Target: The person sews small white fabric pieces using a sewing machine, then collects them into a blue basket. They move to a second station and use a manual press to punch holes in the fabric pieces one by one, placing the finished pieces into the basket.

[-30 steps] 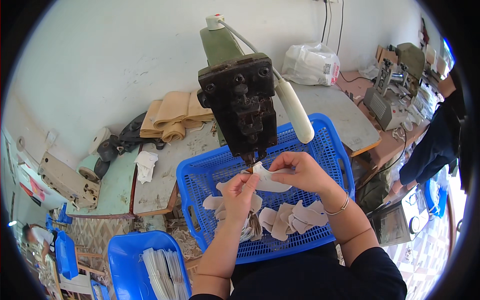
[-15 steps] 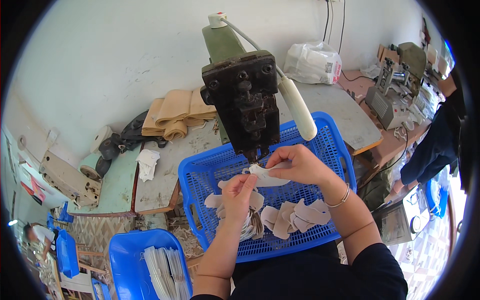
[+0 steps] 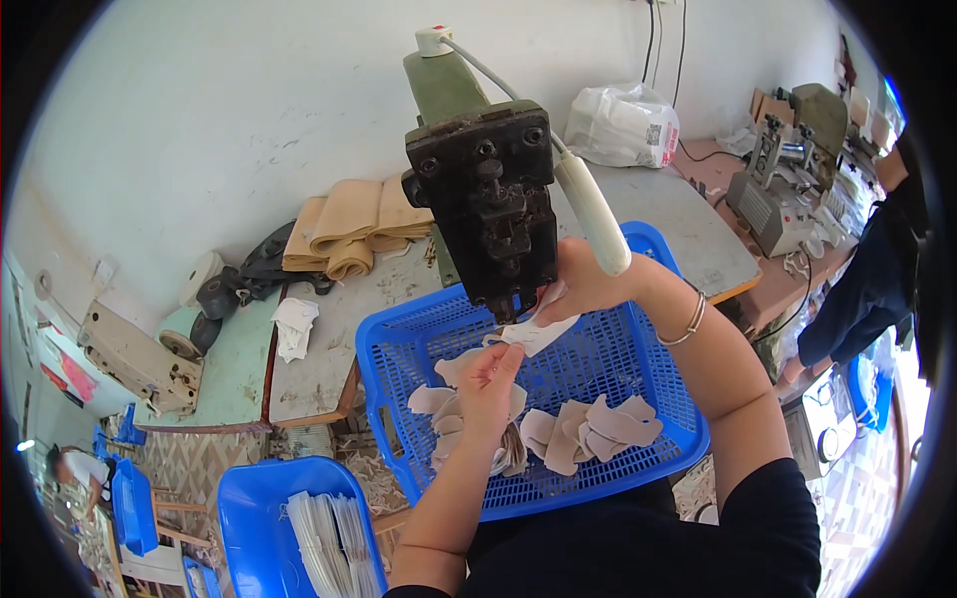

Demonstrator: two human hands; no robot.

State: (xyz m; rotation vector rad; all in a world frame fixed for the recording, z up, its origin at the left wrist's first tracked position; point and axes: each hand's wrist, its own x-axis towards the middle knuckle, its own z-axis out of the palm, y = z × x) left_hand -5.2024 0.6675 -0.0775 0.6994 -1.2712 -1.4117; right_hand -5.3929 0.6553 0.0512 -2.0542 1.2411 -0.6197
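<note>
My left hand (image 3: 486, 387) pinches the near edge of a white, flat cut piece (image 3: 538, 336) between thumb and fingertips. The piece lies under the tip of a dark machine head (image 3: 486, 209) on a green arm. My right hand (image 3: 590, 284) curls round the far end of the same piece, close to the machine's right side; the machine hides part of its fingers. Below both hands is a blue plastic basket (image 3: 371, 384). Inside it, beige cut pieces (image 3: 598, 431) overlap on the right, and another stack of pieces (image 3: 446, 404) lies partly behind my left wrist.
A pale lamp-like handle (image 3: 596, 214) hangs beside the machine head. At lower left, a blue tub (image 3: 244, 498) holds bundled white strips (image 3: 321, 538). Folded tan sheets (image 3: 349, 224) lie on the worktable (image 3: 309, 384). A person in dark clothes (image 3: 862, 289) stands at right.
My right hand has moved farther away and tipped up beside the machine head, turning the white piece. My left hand has shifted slightly, still pinching its edge.
</note>
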